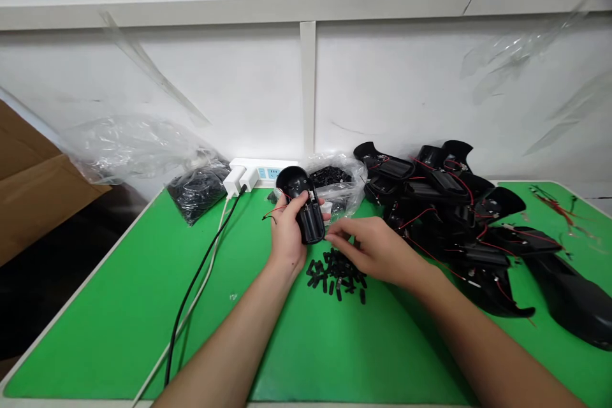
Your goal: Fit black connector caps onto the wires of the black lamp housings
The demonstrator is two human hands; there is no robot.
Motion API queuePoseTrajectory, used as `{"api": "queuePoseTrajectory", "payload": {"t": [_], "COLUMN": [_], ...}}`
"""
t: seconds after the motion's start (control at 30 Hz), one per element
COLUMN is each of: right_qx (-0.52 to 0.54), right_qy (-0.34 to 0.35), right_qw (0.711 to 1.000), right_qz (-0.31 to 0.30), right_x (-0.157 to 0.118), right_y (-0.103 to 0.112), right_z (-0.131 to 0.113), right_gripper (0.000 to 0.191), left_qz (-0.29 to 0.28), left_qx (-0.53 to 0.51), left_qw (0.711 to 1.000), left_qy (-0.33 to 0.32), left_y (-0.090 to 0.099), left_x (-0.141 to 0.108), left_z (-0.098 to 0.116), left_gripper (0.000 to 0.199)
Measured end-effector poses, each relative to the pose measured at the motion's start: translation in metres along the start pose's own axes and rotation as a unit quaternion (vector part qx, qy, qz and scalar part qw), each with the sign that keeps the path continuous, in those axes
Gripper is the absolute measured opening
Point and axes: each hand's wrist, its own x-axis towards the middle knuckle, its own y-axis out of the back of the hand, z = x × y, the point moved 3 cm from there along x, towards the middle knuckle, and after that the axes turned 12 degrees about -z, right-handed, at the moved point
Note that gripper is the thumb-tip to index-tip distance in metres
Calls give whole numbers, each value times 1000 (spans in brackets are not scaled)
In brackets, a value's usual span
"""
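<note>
My left hand (287, 233) is closed around a black plastic housing (312, 222) with a battery compartment, its thumb lying across the inner face. Thin red and black wires stick out from the housing's left side. Fingertips of my right hand (370, 245) are pinched together at the lower right corner of the housing; anything between them is too small to make out. Just below both hands, a loose heap of small black plastic pieces (338, 277) lies on the green table mat (201, 331).
Several similar black housings (440, 204) with red wires are piled on the right. Behind my hands stand a white power strip (268, 172) with plugs and an open bag of small black parts (329, 176). Another filled bag (198, 191) and a cardboard box (38, 185) are left.
</note>
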Motion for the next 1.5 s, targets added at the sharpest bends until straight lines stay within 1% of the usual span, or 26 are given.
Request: {"api": "queuePoseTrajectory", "payload": {"t": [0.1, 0.17, 0.37, 0.43, 0.53, 0.77, 1.13, 1.37, 1.5], "right_qx": [28, 68, 197, 207, 194, 203, 228, 312, 312], "right_qy": [-11, -26, -54, -52, -53, -73, -75, -96, -97], "right_qw": [998, 993, 957, 949, 946, 940, 930, 905, 904], "right_qz": [60, 96, 207, 231, 254, 265, 278, 274, 275], "right_x": [1, 2, 1, 2, 3, 5, 6, 7, 8], "right_y": [3, 4, 3, 2, 2, -2, -2, -4, -5], "right_z": [3, 4, 10, 11, 13, 18, 19, 24, 24], "right_gripper": [18, 17, 15, 13, 11, 16, 14, 20, 19], "left_qz": [-2, -5, -15, -15, -22, -39, -45, -39, -38], "left_qx": [-5, -8, -12, -11, -6, 1, 3, 21, 26], "left_qw": [1000, 1000, 1000, 1000, 1000, 999, 999, 999, 999], "left_qy": [-1, -3, 3, 5, 4, 3, 0, 3, 5], "left_y": [1, 1, 1, 0, -1, -4, -7, -10, -11], "left_x": [0, 0, 0, 0, -1, -3, -5, -8, -8], "left_z": [-1, -1, -2, -3, -4, -7, -9, -10, -10], "left_gripper": [46, 45, 43, 43, 43, 43, 40, 43, 44]}}
